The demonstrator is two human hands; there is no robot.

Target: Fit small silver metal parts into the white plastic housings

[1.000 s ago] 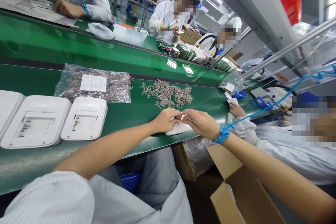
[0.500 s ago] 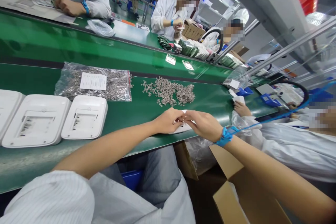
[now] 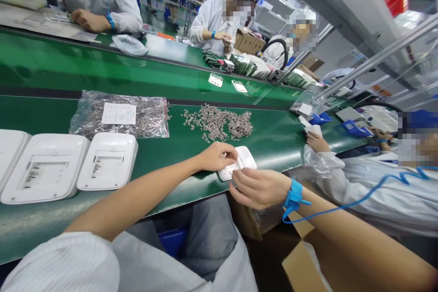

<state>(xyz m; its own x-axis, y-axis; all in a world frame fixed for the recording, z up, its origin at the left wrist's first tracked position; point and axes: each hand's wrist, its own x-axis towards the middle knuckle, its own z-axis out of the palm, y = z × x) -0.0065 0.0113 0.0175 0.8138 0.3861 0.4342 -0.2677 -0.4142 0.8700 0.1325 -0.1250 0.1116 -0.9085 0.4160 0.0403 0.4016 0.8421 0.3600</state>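
Head view: left hand (image 3: 215, 156) grips white housing (image 3: 243, 160); right hand (image 3: 258, 188) curled beside it, contents unclear.

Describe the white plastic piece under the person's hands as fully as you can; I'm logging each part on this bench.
The white plastic piece is a small, flat, glossy shell with rounded corners, its long side angled away to the right. It lies on the near edge of the green bench, just in front of the loose heap of small metal parts. The left hand rests on its left end, covering that part; the right hand is at its near edge, fingers curled. Its inner details cannot be made out.
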